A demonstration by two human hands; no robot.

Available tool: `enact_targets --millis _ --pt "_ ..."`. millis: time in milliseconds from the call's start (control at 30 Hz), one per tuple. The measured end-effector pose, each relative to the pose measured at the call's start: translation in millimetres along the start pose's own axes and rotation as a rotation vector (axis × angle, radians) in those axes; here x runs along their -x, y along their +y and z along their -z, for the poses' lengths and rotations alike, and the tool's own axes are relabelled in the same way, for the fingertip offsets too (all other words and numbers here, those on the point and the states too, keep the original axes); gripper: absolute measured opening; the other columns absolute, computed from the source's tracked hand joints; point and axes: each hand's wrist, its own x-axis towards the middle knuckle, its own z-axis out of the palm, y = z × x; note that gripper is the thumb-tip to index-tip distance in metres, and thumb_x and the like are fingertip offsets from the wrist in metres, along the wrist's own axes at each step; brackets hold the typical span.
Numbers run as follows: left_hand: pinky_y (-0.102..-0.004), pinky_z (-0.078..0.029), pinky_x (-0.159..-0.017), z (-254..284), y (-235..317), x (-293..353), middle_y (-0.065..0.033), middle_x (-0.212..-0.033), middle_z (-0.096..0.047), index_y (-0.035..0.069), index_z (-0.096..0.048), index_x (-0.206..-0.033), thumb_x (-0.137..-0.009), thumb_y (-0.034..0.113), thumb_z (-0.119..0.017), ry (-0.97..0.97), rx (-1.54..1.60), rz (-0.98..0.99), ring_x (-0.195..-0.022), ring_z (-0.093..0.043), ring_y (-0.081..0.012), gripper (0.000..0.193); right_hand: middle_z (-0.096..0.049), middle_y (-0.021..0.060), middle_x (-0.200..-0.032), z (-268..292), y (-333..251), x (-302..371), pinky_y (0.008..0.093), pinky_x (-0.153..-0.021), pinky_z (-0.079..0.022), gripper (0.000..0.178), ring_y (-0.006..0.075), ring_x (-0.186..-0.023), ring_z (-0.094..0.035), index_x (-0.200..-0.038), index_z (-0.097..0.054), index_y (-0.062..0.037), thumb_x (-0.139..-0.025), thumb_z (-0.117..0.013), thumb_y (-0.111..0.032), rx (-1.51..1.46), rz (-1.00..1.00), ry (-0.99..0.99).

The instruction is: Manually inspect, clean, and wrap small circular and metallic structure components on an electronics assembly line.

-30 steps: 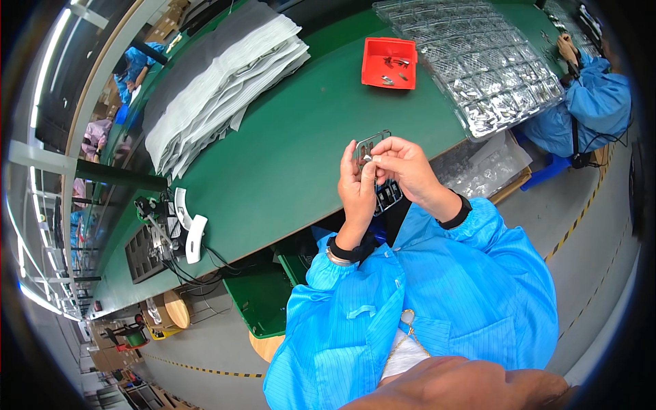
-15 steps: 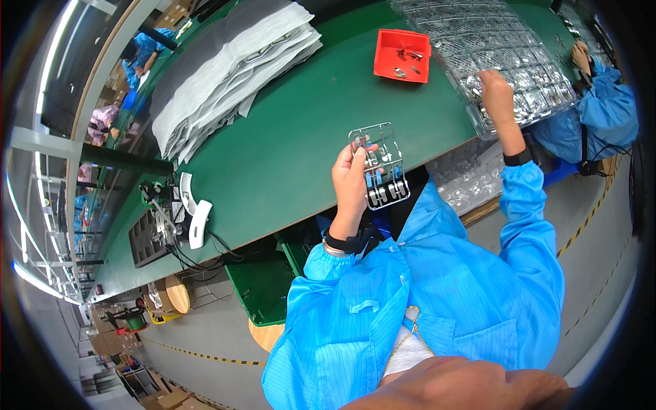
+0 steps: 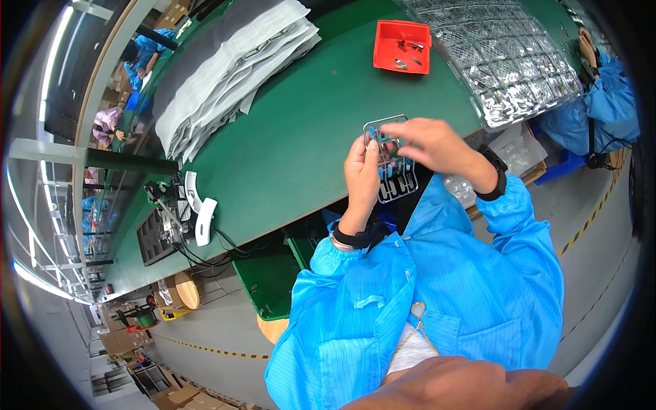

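Upright in front of me is a small see-through framed tray [image 3: 398, 183], held at its left side by my left hand [image 3: 361, 179], thumb in front and fingers behind. Small metal pieces and blue bits sit in it, with a row of dark slots along the lower end. My right hand [image 3: 441, 145] reaches across the tray's upper part. Its fingers are stretched out and look apart, and I see nothing between them. They hide part of the tray's contents.
On the green bench [image 3: 301, 143], a red bin [image 3: 389, 65] holds a few metal pieces. Large clear trays [image 3: 502, 75] of metal parts lie at right, beside a co-worker's hand [image 3: 587, 48]. Grey-white sheets [image 3: 239, 75] are stacked at left, near a small black fixture [image 3: 164, 219].
My right hand has come from the clear trays at the right, leftward and down to the framed tray. My left hand and that tray have shifted slightly right.
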Motion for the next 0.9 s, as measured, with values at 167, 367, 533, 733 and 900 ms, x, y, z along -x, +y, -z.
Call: enact_targets --millis 167,367,533,733,900 --pt "-0.0217 -0.049 -0.068 7 1 4 -0.0041 -0.092 -0.063 0.001 -0.054 -0.116 -0.098 0.015 -0.044 -0.018 -0.126 -0.079 -0.082 -0.06 -0.0081 0.025 -0.062 0.0073 -0.082 -16 6 -4 0.0356 -0.065 -0.049 0.05 0.0249 -0.076 -0.059 -0.12 -0.055 -0.0086 -0.073 -0.067 -0.003 0.065 0.127 -0.037" --pt "-0.0217 -0.047 -0.068 5 -2 10 -0.0061 -0.093 -0.062 -0.004 -0.052 -0.118 -0.096 0.01 -0.046 0.064 -0.092 -0.098 -0.079 -0.058 -0.0075 0.027 -0.059 0.0073 -0.081 -29 -4 -2 0.0355 -0.063 -0.049 0.038 0.0243 -0.075 -0.059 -0.108 -0.056 -0.0044 -0.072 -0.065 -0.001 0.261 0.087 0.008" --pt "-0.0213 -0.046 -0.068 -1 -2 10 -0.0058 -0.096 -0.062 -0.003 -0.053 -0.116 -0.096 0.011 -0.047 0.137 -0.027 -0.082 -0.079 -0.056 -0.0064 0.026 -0.056 0.0075 -0.079 -53 -11 14 0.0342 -0.058 -0.048 0.026 0.0238 -0.073 -0.06 -0.095 -0.055 -0.0028 -0.07 -0.064 -0.001 0.464 0.022 0.134" --pt "-0.0223 -0.047 -0.068 0 -13 12 -0.0045 -0.098 -0.06 0.002 -0.052 -0.119 -0.098 0.016 -0.043 0.138 0.017 -0.086 -0.078 -0.054 -0.0063 0.027 -0.058 0.0087 -0.078 -76 -3 23 0.0306 -0.05 -0.046 0.019 0.0195 -0.059 -0.059 -0.091 -0.056 -0.001 -0.074 -0.065 0.001 0.3 -0.008 0.489" --pt "-0.0217 -0.045 -0.068 -1 -16 21 -0.0047 -0.1 -0.058 0.001 -0.05 -0.119 -0.099 0.016 -0.039 0.14 -0.12 -0.197 -0.076 -0.051 -0.0051 0.028 -0.06 0.0037 -0.071 -79 -16 23 0.0201 -0.045 -0.045 0.015 0.0078 -0.059 -0.059 -0.093 -0.056 0.0006 -0.082 -0.065 -0.002 -0.796 -0.809 0.568"
